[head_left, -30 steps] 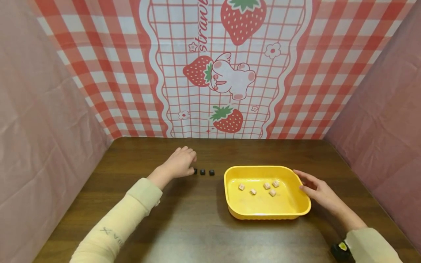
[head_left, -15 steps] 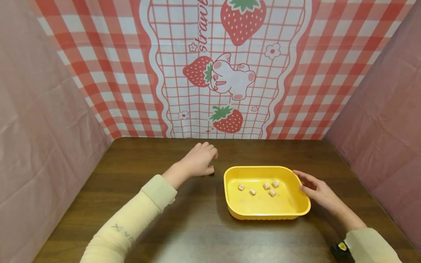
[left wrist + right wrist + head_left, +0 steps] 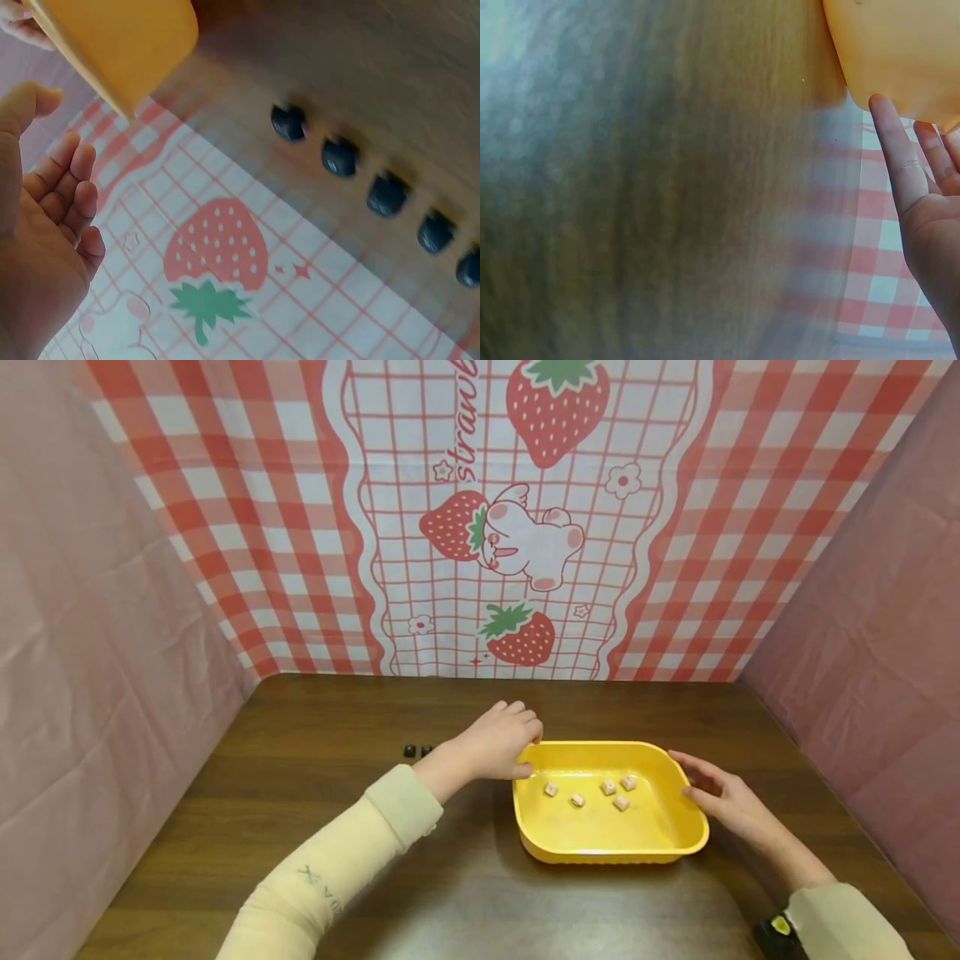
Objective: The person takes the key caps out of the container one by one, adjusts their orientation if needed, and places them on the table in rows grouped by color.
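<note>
Yellow bin: the yellow bin (image 3: 611, 853) sits upright on the right half of the table (image 3: 465, 885), between the two hands, its long sides running left to right.
Pale cubes: five pale cubes (image 3: 608, 787) lie loose on the bin's floor, two to the left and three grouped to the right; the walls appear to keep them together. Their marks are too small to read.
Right hand: the right hand (image 3: 731, 795) rests at the bin's right wall, fingers extended along the outside rather than clenched. It probably steadies the bin from that side.
Left hand: the left hand (image 3: 497, 745) is at the bin's far left corner, fingers loosely bent and thumb apart; nothing shows between them in the left wrist view, so it looks released. Whether it touches the rim cannot be told.
Black cubes: a row of black cubes (image 3: 387, 196) stands on the table left of the bin, five showing in the left wrist view, the last cut by its edge. Small gaps separate them, perhaps so each stays distinct. In the head view the left forearm hides part of the row.
Sleeves: both cuffs (image 3: 401, 802) end at the wrists, leaving the hands bare.
Backdrop: a strawberry-print cloth (image 3: 300, 539) hangs at the far side, with pink drapes (image 3: 112, 610) left and right, seemingly to screen the table.
</note>
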Tool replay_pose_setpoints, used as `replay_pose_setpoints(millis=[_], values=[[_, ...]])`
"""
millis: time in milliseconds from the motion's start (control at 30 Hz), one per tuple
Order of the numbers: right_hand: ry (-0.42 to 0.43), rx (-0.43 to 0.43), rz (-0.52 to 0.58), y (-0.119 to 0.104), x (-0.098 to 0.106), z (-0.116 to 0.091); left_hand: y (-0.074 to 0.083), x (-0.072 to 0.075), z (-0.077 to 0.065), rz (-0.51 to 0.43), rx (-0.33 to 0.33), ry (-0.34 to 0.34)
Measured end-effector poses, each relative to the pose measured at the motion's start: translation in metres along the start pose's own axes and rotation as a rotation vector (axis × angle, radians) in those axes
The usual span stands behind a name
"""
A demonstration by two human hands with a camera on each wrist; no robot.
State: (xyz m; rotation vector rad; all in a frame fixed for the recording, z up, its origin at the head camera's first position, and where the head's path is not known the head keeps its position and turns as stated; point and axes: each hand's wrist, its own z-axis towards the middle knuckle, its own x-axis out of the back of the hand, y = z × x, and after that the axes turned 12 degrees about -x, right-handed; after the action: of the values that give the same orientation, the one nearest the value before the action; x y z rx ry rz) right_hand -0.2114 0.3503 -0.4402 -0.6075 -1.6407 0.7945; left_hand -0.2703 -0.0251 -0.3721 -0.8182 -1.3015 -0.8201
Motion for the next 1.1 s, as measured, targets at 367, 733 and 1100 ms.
replay_pose_setpoints(millis=[367,733,1100], values=[[-0.003,0.002,0.004,0.000,0.000,0.000,0.019,-0.022,0.018,0.016,-0.059,-0.056],[-0.002,0.008,0.011,-0.001,0.000,0.000,0.031,-0.038,0.033,0.028,-0.086,-0.150],[0.002,0.030,0.014,-0.003,0.000,-0.001,0.041,-0.047,0.046,0.112,-0.046,-0.252]])
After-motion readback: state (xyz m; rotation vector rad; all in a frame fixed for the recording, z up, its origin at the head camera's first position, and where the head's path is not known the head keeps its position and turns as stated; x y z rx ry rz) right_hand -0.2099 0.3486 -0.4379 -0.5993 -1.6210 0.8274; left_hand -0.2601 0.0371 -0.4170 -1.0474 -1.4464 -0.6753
